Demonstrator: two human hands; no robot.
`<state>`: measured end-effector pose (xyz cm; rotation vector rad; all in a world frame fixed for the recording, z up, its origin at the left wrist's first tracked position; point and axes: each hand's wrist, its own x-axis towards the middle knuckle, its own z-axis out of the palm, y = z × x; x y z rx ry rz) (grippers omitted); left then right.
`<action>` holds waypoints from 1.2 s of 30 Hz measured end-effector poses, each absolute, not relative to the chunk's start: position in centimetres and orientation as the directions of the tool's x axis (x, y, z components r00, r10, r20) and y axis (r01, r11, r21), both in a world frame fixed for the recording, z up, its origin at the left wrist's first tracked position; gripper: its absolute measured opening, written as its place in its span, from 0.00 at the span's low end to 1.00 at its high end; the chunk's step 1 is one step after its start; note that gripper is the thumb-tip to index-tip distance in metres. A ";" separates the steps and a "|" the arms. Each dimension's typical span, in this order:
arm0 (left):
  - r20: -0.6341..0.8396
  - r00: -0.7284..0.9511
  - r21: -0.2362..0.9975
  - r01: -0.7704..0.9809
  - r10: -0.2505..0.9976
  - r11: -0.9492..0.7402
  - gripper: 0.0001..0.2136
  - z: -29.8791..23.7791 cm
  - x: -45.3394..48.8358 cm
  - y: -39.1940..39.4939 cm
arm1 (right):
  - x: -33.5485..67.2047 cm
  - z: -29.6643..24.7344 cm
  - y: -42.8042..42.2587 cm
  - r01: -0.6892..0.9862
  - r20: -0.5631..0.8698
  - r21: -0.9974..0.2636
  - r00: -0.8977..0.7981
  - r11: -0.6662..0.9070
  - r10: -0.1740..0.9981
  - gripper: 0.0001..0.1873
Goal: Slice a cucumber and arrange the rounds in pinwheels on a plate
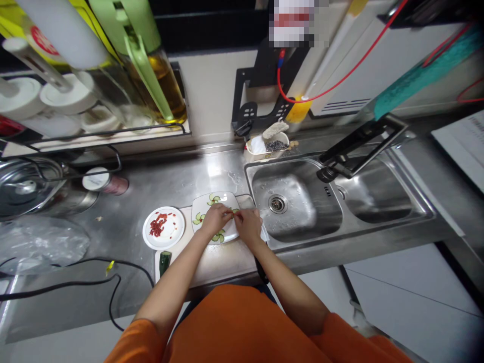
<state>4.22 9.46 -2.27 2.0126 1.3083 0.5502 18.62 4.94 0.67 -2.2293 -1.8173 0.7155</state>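
A square white plate (227, 237) lies on a pale cutting board (217, 262), with several groups of cucumber slices (215, 199) fanned out on it. Over the plate's right part, my left hand (217, 220) and my right hand (248, 224) meet, their fingertips pinched close together. A small bit of red and green shows at the fingertips, too small to make out. Left of them, a round white plate (145, 233) bears small red pieces (161, 224). A cut piece of cucumber (165, 262) rests on the board's left edge.
To the right is a double steel sink (295, 201) with a black faucet (340, 151). A filled scrap container (266, 148) stands behind it. At left are a lidded pot (49, 191), a jar (106, 181), a plastic bag (41, 244) and black cables (75, 282); a rack holds an oil bottle (159, 80).
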 end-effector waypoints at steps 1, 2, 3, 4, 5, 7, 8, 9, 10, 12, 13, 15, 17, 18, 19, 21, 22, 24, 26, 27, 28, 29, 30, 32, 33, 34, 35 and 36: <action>-0.010 0.407 0.725 0.632 0.913 -0.274 0.05 -2.3 4.2 9.5 | 18.6 0.6 5.0 0.872 -0.253 -0.427 0.136 -0.237 0.958 0.10; -0.010 0.407 0.725 0.632 0.913 -0.274 0.05 -2.3 4.2 9.5 | 18.6 0.6 5.0 0.873 -0.255 -0.427 0.134 -0.236 0.958 0.10; -0.010 0.410 0.725 0.631 0.912 -0.276 0.05 -2.3 4.2 9.5 | 18.5 0.6 5.0 0.873 -0.258 -0.426 0.134 -0.237 0.957 0.10; -0.009 0.414 0.726 0.629 0.910 -0.279 0.05 -2.3 4.2 9.5 | 18.5 0.5 5.1 0.874 -0.259 -0.424 0.134 -0.237 0.956 0.10; -0.009 0.418 0.727 0.626 0.908 -0.281 0.05 -2.3 4.2 9.4 | 18.5 0.5 5.1 0.875 -0.261 -0.422 0.134 -0.238 0.956 0.10; -0.010 0.420 0.730 0.623 0.908 -0.280 0.06 -2.3 4.2 9.4 | 18.5 0.4 5.2 0.877 -0.267 -0.415 0.136 -0.241 0.954 0.10; -0.011 0.418 0.731 0.623 0.908 -0.277 0.06 -2.3 4.2 9.4 | 18.4 0.4 5.2 0.879 -0.270 -0.411 0.136 -0.242 0.953 0.11; -0.011 0.413 0.733 0.623 0.910 -0.274 0.06 -2.3 4.2 9.4 | 18.4 0.4 5.2 0.880 -0.274 -0.407 0.136 -0.243 0.952 0.11; -0.012 0.410 0.735 0.622 0.912 -0.270 0.06 -2.3 4.2 9.4 | 18.4 0.5 5.2 0.882 -0.275 -0.404 0.135 -0.242 0.952 0.11; -0.013 0.408 0.739 0.619 0.913 -0.266 0.06 -2.4 4.3 9.4 | 18.4 0.5 5.1 0.885 -0.273 -0.400 0.134 -0.238 0.953 0.11; -0.015 0.407 0.740 0.619 0.913 -0.264 0.06 -2.4 4.4 9.4 | 18.4 0.6 5.1 0.886 -0.271 -0.397 0.134 -0.237 0.953 0.11; -0.025 0.404 0.736 0.626 0.914 -0.257 0.06 -2.5 4.5 9.4 | 18.4 0.7 5.2 0.889 -0.270 -0.390 0.138 -0.239 0.953 0.11; -0.038 0.396 0.727 0.641 0.917 -0.247 0.05 -2.6 4.6 9.5 | 18.3 0.8 5.2 0.893 -0.275 -0.382 0.137 -0.239 0.952 0.11; -0.043 0.393 0.722 0.648 0.919 -0.243 0.05 -2.5 4.6 9.5 | 18.3 0.8 5.2 0.895 -0.279 -0.379 0.134 -0.237 0.951 0.11; -0.047 0.390 0.717 0.655 0.920 -0.241 0.05 -2.5 4.6 9.5 | 18.3 0.9 5.2 0.896 -0.282 -0.376 0.132 -0.236 0.950 0.11; -0.051 0.390 0.714 0.658 0.919 -0.240 0.05 -2.3 4.6 9.5 | 18.3 1.0 5.2 0.899 -0.291 -0.370 0.128 -0.235 0.948 0.12; -0.051 0.393 0.718 0.653 0.918 -0.240 0.06 -2.2 4.6 9.5 | 18.3 1.0 5.2 0.900 -0.293 -0.368 0.127 -0.235 0.948 0.13; -0.049 0.394 0.735 0.636 0.918 -0.234 0.07 -2.0 4.5 9.4 | 18.4 1.1 5.1 0.898 -0.296 -0.370 0.127 -0.236 0.947 0.13; -0.044 0.382 0.750 0.623 0.923 -0.221 0.07 -2.0 4.5 9.4 | 18.5 1.2 5.1 0.894 -0.288 -0.379 0.129 -0.237 0.949 0.13; -0.041 0.372 0.754 0.620 0.927 -0.216 0.07 -2.0 4.4 9.3 | 18.5 1.2 5.1 0.893 -0.285 -0.383 0.131 -0.238 0.950 0.13; -0.038 0.365 0.757 0.618 0.930 -0.212 0.07 -2.0 4.4 9.3 | 18.5 1.2 5.1 0.892 -0.284 -0.384 0.133 -0.239 0.950 0.13; -0.035 0.362 0.758 0.617 0.932 -0.212 0.07 -2.1 4.4 9.3 | 18.5 1.3 5.1 0.892 -0.285 -0.383 0.133 -0.240 0.949 0.13; -0.031 0.361 0.759 0.616 0.932 -0.213 0.07 -2.1 4.4 9.3 | 18.5 1.3 5.1 0.893 -0.287 -0.381 0.132 -0.240 0.949 0.13; -0.027 0.366 0.760 0.612 0.930 -0.219 0.07 -2.2 4.4 9.3 | 18.6 1.3 5.1 0.894 -0.293 -0.379 0.130 -0.240 0.947 0.13; -0.028 0.367 0.760 0.612 0.930 -0.219 0.07 -2.2 4.4 9.3 | 18.6 1.4 5.1 0.894 -0.292 -0.379 0.130 -0.240 0.947 0.13; -0.030 0.364 0.760 0.613 0.931 -0.216 0.07 -2.2 4.4 9.3 | 18.6 1.4 5.1 0.893 -0.289 -0.381 0.132 -0.240 0.948 0.12; -0.032 0.361 0.760 0.614 0.932 -0.212 0.07 -2.2 4.4 9.3 | 18.6 1.4 5.1 0.892 -0.285 -0.382 0.135 -0.241 0.949 0.12; -0.034 0.359 0.761 0.615 0.933 -0.209 0.07 -2.1 4.4 9.3 | 18.6 1.4 5.1 0.892 -0.281 -0.383 0.137 -0.242 0.950 0.12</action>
